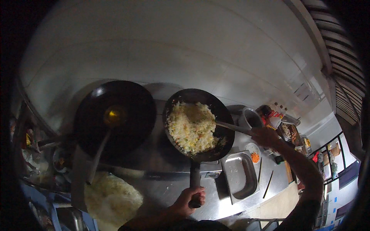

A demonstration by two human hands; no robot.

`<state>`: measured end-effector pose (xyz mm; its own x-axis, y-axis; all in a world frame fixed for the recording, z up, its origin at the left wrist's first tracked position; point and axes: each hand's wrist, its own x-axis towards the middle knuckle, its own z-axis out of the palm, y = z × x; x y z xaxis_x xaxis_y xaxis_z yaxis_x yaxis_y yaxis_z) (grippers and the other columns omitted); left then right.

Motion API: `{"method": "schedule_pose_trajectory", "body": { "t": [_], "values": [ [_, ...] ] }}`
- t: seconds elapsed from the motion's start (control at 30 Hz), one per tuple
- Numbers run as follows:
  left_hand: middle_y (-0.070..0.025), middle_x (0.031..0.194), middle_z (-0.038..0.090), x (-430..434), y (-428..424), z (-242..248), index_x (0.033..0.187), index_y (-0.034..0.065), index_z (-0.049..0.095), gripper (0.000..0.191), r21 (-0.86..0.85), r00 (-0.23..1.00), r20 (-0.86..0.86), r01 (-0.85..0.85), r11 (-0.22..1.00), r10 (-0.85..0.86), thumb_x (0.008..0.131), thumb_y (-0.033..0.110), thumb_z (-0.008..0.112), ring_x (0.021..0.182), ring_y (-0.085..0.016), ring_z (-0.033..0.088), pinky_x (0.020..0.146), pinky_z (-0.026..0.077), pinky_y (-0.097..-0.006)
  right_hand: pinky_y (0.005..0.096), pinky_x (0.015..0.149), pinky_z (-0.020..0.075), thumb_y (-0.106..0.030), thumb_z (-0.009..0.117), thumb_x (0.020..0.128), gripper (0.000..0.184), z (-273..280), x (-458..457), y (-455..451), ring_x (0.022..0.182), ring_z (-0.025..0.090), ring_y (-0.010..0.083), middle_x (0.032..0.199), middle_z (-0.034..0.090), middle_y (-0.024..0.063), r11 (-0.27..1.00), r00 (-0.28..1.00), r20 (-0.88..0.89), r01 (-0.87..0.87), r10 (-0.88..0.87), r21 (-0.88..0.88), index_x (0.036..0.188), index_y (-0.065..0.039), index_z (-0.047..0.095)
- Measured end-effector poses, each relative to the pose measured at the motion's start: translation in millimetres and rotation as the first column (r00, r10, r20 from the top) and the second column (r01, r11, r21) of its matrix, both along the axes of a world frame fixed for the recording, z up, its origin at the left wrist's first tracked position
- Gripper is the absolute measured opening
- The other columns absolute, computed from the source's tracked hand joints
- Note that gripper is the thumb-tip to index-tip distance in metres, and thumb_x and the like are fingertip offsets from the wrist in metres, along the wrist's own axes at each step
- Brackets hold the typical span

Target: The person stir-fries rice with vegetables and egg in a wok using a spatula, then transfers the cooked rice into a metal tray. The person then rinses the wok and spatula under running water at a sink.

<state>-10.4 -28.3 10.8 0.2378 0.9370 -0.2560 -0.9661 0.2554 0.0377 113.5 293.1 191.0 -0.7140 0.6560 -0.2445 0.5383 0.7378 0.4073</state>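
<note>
My left hand (pixel 185 202) grips the handle of a dark wok (pixel 225 138) from below. Fried rice (pixel 185 130) with yellow and green bits fills much of the wok, mostly on its left side. My right hand (pixel 266 138) is closed around the handle of a long cooking ladle or spatula (pixel 234 128). The utensil reaches into the wok from the right; its head is blurred against the rice. A second, larger dark wok (pixel 138 132) stands to the left, with a small pool of yellow oil (pixel 112 114) at its bottom. Another long-handled utensil (pixel 99 156) leans over its near rim.
Pale rice-like food (pixel 112 196) sits in the lower left. Right of my wok are a rectangular steel pan (pixel 240 176), a bowl of shredded orange food (pixel 255 157), a dark stick (pixel 268 184) and a metal pot (pixel 251 117). Trays and bottles (pixel 280 108) stand farther right. A wall (pixel 173 57) rises behind.
</note>
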Motion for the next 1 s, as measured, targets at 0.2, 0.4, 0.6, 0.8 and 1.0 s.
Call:
{"method": "schedule_pose_trajectory", "body": {
  "t": [0.2,0.4,0.6,0.8,1.0],
  "values": [
    [0.0017,0.064,0.041,-17.7,-3.4,3.8,0.073,0.0102,0.044,0.022,-0.076,0.996,-0.039,0.071,0.995,-0.074,0.083,0.021,0.061,0.057,-0.008,0.042,0.055,0.037,-0.0236,0.0384,0.053,0.0484,-0.027,0.058,0.077,0.018,26.7,31.0,32.2,0.068,0.062,0.0259,0.070,0.061,0.0107,0.851,0.962,0.075,-0.268,0.262,0.452,0.088,-0.013,0.056],
    [-0.0006,0.067,0.045,-19.0,-7.1,8.5,0.087,0.0073,0.046,0.019,-0.158,1.000,0.023,0.006,0.987,-0.002,0.079,0.012,0.062,0.056,-0.010,0.044,0.052,0.037,-0.0249,0.0388,0.049,0.0492,-0.026,0.059,0.077,0.021,-4.2,-17.4,58.6,0.061,0.062,0.0233,0.065,0.061,0.0073,0.768,0.837,-0.020,-0.493,0.548,0.409,0.096,-0.016,0.060],
    [0.0019,0.063,0.041,-16.8,-3.1,4.7,0.075,0.0112,0.045,0.021,-0.143,0.992,-0.066,0.094,0.985,-0.104,0.086,0.024,0.056,0.057,-0.008,0.042,0.055,0.036,-0.0238,0.0368,0.048,0.0502,-0.022,0.058,0.076,0.027,53.8,12.0,21.5,0.061,0.062,0.0223,0.065,0.060,0.0067,0.857,0.925,0.181,-0.379,0.335,0.349,0.101,-0.015,0.060],
    [0.0010,0.067,0.044,-20.1,-4.1,-0.6,0.083,0.0083,0.043,0.014,-0.108,0.996,0.058,0.068,0.992,-0.062,0.085,0.014,0.056,0.055,-0.008,0.041,0.051,0.034,-0.0241,0.0431,0.059,0.0506,-0.026,0.058,0.075,0.021,126.3,15.6,23.5,0.063,0.062,0.0292,0.073,0.064,0.0128,0.997,0.941,0.335,-0.066,0.052,0.029,0.077,-0.006,0.064],
    [0.0006,0.066,0.044,-19.1,-2.3,-5.8,0.082,0.0074,0.045,0.016,-0.093,0.997,0.020,0.074,0.993,-0.072,0.082,0.014,0.059,0.054,-0.008,0.041,0.051,0.034,-0.0248,0.0384,0.057,0.0503,-0.029,0.058,0.078,0.027,11.0,6.0,26.2,0.063,0.060,0.0251,0.071,0.061,0.0088,0.924,0.991,-0.094,0.049,-0.091,-0.379,0.097,-0.009,0.063]
  ]
}}
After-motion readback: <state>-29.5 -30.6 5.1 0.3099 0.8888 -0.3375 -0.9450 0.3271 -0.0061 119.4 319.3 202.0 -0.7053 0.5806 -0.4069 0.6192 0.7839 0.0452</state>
